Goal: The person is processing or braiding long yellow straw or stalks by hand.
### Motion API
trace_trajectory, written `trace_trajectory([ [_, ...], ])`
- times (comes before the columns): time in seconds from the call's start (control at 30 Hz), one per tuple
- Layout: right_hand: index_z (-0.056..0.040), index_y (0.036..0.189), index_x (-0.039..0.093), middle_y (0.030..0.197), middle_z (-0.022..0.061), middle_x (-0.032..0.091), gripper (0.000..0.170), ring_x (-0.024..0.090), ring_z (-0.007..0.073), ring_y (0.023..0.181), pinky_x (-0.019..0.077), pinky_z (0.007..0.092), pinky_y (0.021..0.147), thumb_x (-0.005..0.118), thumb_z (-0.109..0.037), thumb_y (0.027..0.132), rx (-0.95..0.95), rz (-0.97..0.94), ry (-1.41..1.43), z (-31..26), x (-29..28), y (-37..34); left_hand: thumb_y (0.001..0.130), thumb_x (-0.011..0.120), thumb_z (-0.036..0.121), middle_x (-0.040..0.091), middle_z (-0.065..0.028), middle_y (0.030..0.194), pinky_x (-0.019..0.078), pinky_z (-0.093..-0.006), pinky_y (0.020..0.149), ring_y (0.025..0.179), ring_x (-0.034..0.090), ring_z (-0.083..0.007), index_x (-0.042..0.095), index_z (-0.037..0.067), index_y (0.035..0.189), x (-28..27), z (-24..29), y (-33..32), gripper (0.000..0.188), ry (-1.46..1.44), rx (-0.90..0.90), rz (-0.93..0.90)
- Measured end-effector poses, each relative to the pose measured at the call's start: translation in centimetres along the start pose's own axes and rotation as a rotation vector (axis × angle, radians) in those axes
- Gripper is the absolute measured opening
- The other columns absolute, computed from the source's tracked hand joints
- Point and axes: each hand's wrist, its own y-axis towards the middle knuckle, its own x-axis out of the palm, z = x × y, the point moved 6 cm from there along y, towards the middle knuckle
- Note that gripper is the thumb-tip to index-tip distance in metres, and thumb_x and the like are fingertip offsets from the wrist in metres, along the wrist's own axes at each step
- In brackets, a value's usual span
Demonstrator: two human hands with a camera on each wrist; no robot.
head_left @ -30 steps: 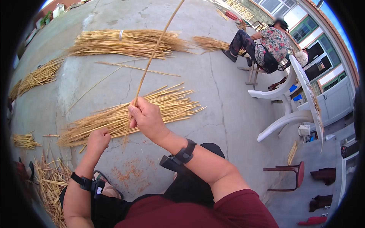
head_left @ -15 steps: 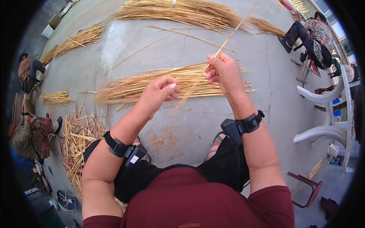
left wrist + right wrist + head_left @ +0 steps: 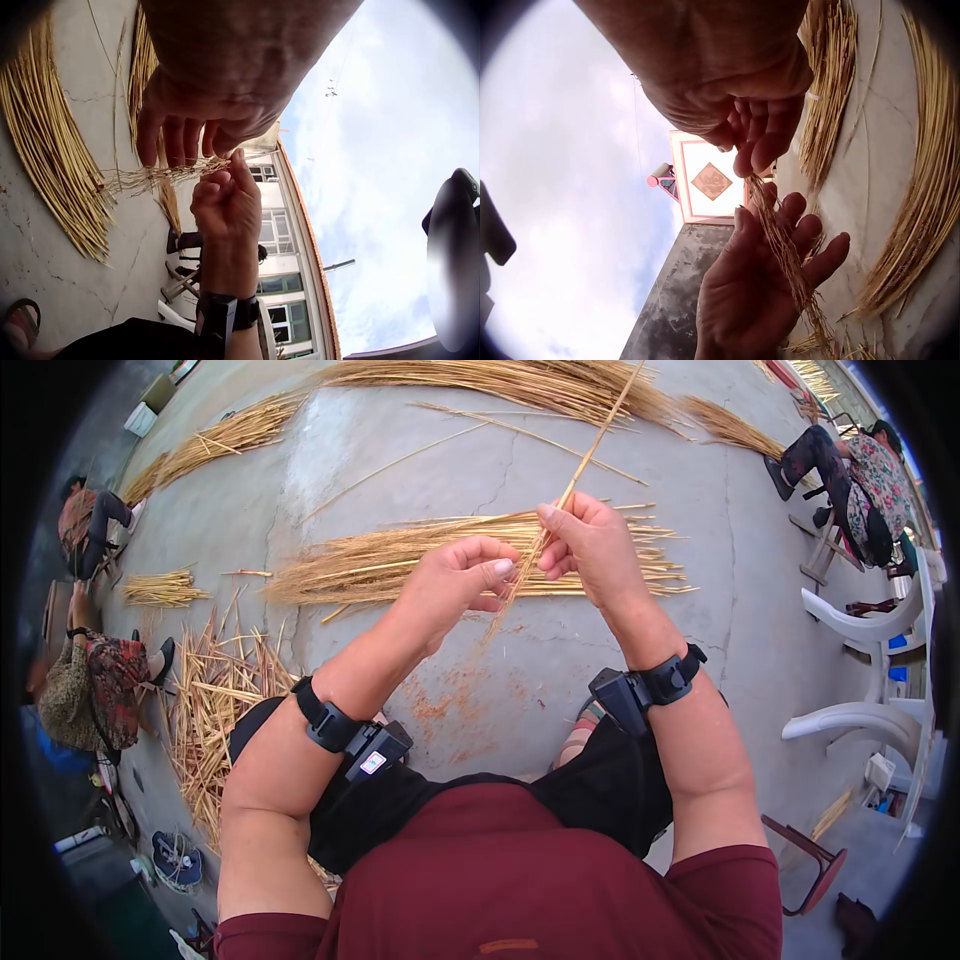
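Between thumb and fingers, my right hand (image 3: pixel 604 560) pinches a long dry stalk (image 3: pixel 602 440) near its brushy head, the bare stem slanting up and away. The feathery seed head (image 3: pixel 781 251) hangs below that pinch. My left hand (image 3: pixel 448 592) is beside the head, its fingers loosely bent. In the right wrist view the left hand (image 3: pixel 742 300) lies palm up with fingers spread, the strands crossing over its palm. In the left wrist view its fingers (image 3: pixel 174 139) hang just over the strands. Beyond both hands a bundle of similar stalks (image 3: pixel 350 568) lies on the concrete.
A larger bundle (image 3: pixel 500 382) lies farther off, another (image 3: pixel 225 435) at the left. Loose broken stalks (image 3: pixel 215 705) heap beside my left leg. Seated people are at both sides. A white plastic chair (image 3: pixel 860 725) and a red stool (image 3: pixel 815 865) stand at the right.
The view has swung down and left. My left hand has opened from a fist and come up to the seed head. The right hand still pinches the stalk, now held more slanted.
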Motion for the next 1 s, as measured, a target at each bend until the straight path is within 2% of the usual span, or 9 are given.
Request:
trace_trajectory([
  [0.23, -0.0039, 0.086, 0.056, 0.072, 0.0029, 0.059, 0.017, 0.059, 0.0075, 0.050, 0.0487, 0.0190, 0.042, 0.060, -0.020, 0.090, 0.004, -0.024, -0.028, 1.0, 0.8, 0.0, 0.089, 0.061, 0.015, 0.063, 0.0007, 0.082, 0.0476, -0.0229, 0.067, 0.072, 0.059, -0.0074, 0.062, 0.007, 0.098, -0.5, -0.6, 0.5, 0.012, 0.150, 0.073, 0.025],
  [0.43, -0.0036, 0.086, 0.056, 0.072, 0.0029, 0.059, 0.016, 0.059, 0.0079, 0.050, 0.0487, 0.0194, 0.042, 0.060, -0.019, 0.090, 0.011, -0.044, -0.067, 1.0, 1.0, -0.3, 0.087, 0.057, 0.010, 0.062, 0.0001, 0.077, 0.0472, -0.0220, 0.060, 0.067, 0.057, -0.0066, 0.060, 0.005, 0.084, -0.8, -0.5, 0.9, 0.006, 0.142, 0.121, 0.058],
  [0.57, -0.0013, 0.081, 0.056, 0.068, 0.0040, 0.060, 0.017, 0.060, 0.0092, 0.049, 0.0496, 0.0207, 0.043, 0.060, -0.015, 0.089, -0.091, -0.080, -0.120, 0.7, 2.2, -1.6, 0.083, 0.054, 0.008, 0.060, -0.0017, 0.069, 0.0470, -0.0223, 0.055, 0.061, 0.056, -0.0068, 0.056, 0.004, 0.077, -2.5, -0.3, 1.6, 0.008, 0.507, 0.196, 0.188],
  [0.63, -0.0025, 0.082, 0.054, 0.069, 0.0037, 0.059, 0.017, 0.058, 0.0085, 0.049, 0.0487, 0.0204, 0.043, 0.059, -0.017, 0.091, -0.120, -0.023, -0.087, -0.6, 1.6, -1.8, 0.081, 0.053, 0.008, 0.058, -0.0026, 0.064, 0.0468, -0.0225, 0.053, 0.058, 0.056, -0.0070, 0.056, 0.004, 0.074, -4.3, -0.9, 2.1, 0.008, 0.739, 0.210, 0.272],
  [0.73, -0.0033, 0.082, 0.054, 0.070, 0.0036, 0.058, 0.018, 0.056, 0.0079, 0.048, 0.0479, 0.0200, 0.043, 0.057, -0.018, 0.092, -0.162, 0.037, -0.038, -2.2, -0.1, -1.7, 0.085, 0.055, 0.011, 0.056, -0.0028, 0.060, 0.0472, -0.0234, 0.052, 0.055, 0.055, -0.0076, 0.055, 0.005, 0.072, -5.2, -2.6, 2.0, 0.014, 0.600, -0.074, 0.162],
  [0.83, -0.0031, 0.079, 0.055, 0.067, 0.0044, 0.058, 0.020, 0.058, 0.0085, 0.048, 0.0497, 0.0205, 0.043, 0.060, -0.019, 0.090, -0.160, 0.049, 0.028, -2.5, -1.7, -1.4, 0.090, 0.057, 0.018, 0.059, -0.0030, 0.067, 0.0483, -0.0235, 0.056, 0.060, 0.057, -0.0083, 0.056, 0.007, 0.077, -4.3, -3.3, 1.1, 0.017, 0.684, -0.361, -0.074],
  [0.93, -0.0035, 0.077, 0.056, 0.066, 0.0050, 0.059, 0.021, 0.059, 0.0087, 0.048, 0.0505, 0.0206, 0.043, 0.063, -0.020, 0.088, -0.138, 0.050, 0.042, -2.3, -1.8, -0.9, 0.092, 0.058, 0.024, 0.063, -0.0047, 0.078, 0.0498, -0.0242, 0.061, 0.069, 0.060, -0.0099, 0.056, 0.008, 0.088, -3.3, -3.0, 1.4, 0.017, 0.358, -0.084, -0.039],
  [1.0, -0.0043, 0.077, 0.055, 0.066, 0.0044, 0.058, 0.021, 0.057, 0.0079, 0.047, 0.0490, 0.0204, 0.042, 0.062, -0.021, 0.089, -0.121, 0.061, 0.021, -2.1, -1.6, -0.6, 0.092, 0.058, 0.022, 0.063, -0.0052, 0.084, 0.0503, -0.0247, 0.065, 0.074, 0.061, -0.0114, 0.056, 0.008, 0.094, -1.5, -1.2, 0.4, 0.015, 0.114, -0.066, -0.062],
])
